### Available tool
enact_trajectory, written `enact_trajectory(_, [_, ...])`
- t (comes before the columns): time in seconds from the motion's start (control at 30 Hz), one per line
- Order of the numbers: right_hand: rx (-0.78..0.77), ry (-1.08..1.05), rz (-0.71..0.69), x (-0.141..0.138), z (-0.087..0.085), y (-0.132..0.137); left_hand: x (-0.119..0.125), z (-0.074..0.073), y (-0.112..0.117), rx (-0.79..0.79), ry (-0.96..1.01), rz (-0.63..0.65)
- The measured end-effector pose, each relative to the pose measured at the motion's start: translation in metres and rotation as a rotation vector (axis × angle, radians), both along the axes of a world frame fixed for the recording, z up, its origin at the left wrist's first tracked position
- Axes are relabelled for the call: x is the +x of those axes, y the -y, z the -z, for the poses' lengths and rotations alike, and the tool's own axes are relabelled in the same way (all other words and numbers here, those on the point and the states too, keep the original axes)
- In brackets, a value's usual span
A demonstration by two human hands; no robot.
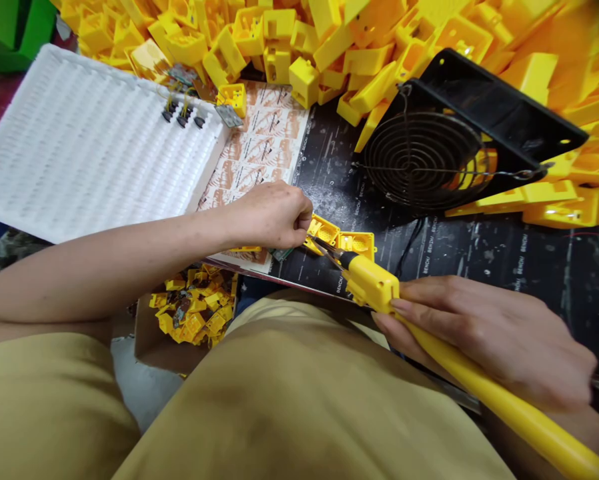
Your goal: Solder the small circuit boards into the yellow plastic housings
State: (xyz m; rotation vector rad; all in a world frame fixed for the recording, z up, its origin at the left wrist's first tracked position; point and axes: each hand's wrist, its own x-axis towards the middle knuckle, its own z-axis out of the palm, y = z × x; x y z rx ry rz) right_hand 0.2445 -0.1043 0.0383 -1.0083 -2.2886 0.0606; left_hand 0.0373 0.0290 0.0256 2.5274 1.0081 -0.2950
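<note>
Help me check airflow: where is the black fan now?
In the head view, the fan is upper right on the black tabletop, beside the heaped yellow cases and beyond the right hand.

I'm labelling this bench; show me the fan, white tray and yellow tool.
Fan [412, 167]: head view, middle of its grille.
White tray [89, 153]: head view, its ridged top.
Yellow tool [377, 279]: head view, body.

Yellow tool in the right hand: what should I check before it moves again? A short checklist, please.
1. Right hand gripping the yellow tool: ok.
2. Left hand clear of the tool's tip: cannot tell; they are close, and contact is unclear.
3. Nearby yellow case lying open side up: ok, its inside shows.
4. White tray away from the tool: ok, beyond the left forearm.
5. Fan running: cannot tell from a still picture.
</note>
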Motion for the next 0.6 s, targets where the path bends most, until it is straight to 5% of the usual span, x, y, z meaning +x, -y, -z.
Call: enact_trajectory(0.6, [-0.139,-0.128,0.186,0.033,0.021,0.023,0.005,0.000,0.002,0.061,-0.099,0.051])
